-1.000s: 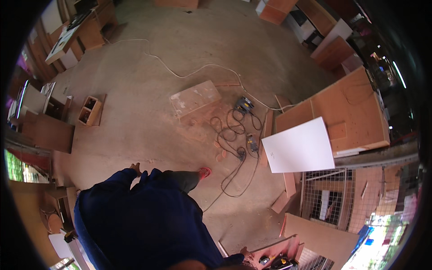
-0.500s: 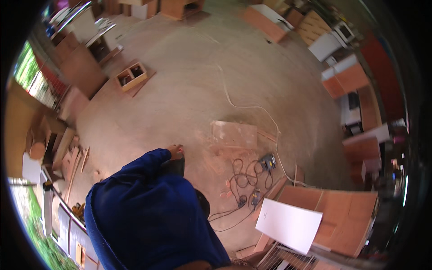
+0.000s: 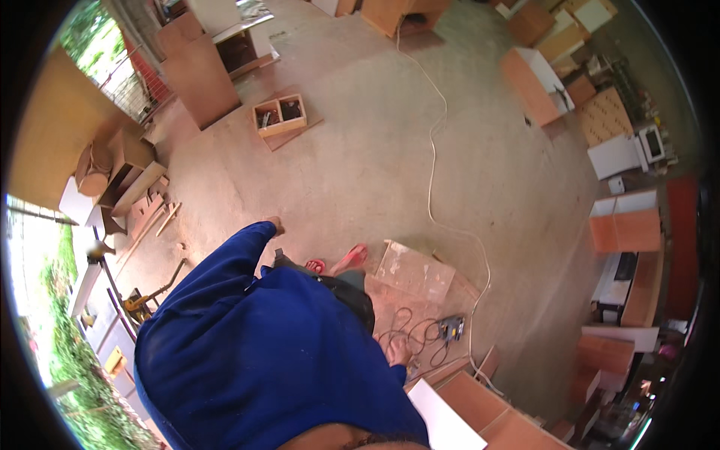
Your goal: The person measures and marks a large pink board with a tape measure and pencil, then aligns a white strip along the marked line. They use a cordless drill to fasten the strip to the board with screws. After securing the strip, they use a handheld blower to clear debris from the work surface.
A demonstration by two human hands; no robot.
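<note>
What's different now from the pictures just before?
The view has swung around: the tangled cables and flat board on the floor now sit right of the body, and the box with two compartments has come closer. The left hand now swings out empty. The blue sleeve looks the same, and nothing is held.

The single head view looks steeply down from above the blue-sleeved torso [image 3: 270,352] onto the distant workshop floor [image 3: 390,150].

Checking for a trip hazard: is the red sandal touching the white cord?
Apart. The head view shows bare floor between the red sandal and the white cord, which runs well to its right.
</note>
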